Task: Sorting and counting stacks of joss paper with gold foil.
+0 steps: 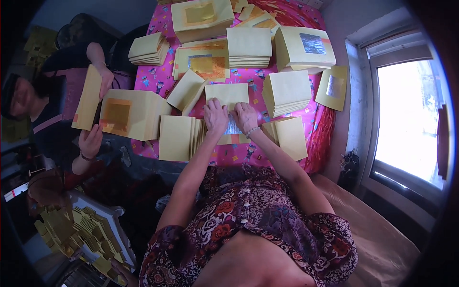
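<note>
A yellow paper sheet (227, 93) with a silver foil patch lies in front of me on the pink patterned tablecloth (248, 154). Its far part looks folded over toward me. My left hand (216, 116) has its curled fingers pressed on the fold at the left. Beside it, my right hand (245, 117), with a bracelet at the wrist, grips the same fold from the right. The thumbs and part of the foil are hidden under the hands. Folded papers stand close by: a bundle (175, 138) left of my forearms and another bundle (291, 137) to the right.
Thick stacks of folded yellow paper (289, 91) surround the work spot, with loose foil sheets (203, 61) behind. At the left a co-worker's hands (91, 139) hold yellow sheets beside a large stack (131, 112). A window (409, 119) and red tinsel (318, 138) are at the right.
</note>
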Action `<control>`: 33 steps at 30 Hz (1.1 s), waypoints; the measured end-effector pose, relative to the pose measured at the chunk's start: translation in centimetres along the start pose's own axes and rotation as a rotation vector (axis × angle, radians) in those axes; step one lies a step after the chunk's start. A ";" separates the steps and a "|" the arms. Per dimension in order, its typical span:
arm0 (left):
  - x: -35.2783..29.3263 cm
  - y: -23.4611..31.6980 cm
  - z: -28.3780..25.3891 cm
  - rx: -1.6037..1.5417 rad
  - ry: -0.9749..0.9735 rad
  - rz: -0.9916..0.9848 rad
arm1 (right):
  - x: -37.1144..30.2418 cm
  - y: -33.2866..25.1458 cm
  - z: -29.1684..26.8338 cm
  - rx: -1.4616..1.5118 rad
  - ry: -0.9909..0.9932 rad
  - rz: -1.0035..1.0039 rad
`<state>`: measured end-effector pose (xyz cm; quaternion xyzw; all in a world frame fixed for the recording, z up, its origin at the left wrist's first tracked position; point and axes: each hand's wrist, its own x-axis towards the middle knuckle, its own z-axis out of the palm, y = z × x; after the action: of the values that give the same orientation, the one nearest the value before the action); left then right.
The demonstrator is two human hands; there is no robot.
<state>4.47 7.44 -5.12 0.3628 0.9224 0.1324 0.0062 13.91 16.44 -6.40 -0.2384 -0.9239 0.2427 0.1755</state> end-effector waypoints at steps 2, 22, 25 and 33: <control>-0.5 -0.4 0.0 -0.048 0.028 0.009 | 0.0 0.2 0.0 0.016 -0.004 -0.003; -0.4 -2.2 0.1 -0.461 0.116 0.011 | 0.6 0.7 -1.4 0.095 -0.086 -0.067; 0.2 -3.9 0.3 -0.600 0.049 0.002 | 0.8 0.2 -2.4 0.109 -0.126 -0.072; 1.1 -5.1 0.2 -0.709 -0.005 -0.124 | 2.1 -0.5 -2.0 -0.187 -0.269 -0.141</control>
<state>0.25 4.63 -6.48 0.2816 0.8394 0.4426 0.1421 12.92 17.89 -4.02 -0.1535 -0.9720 0.1724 0.0440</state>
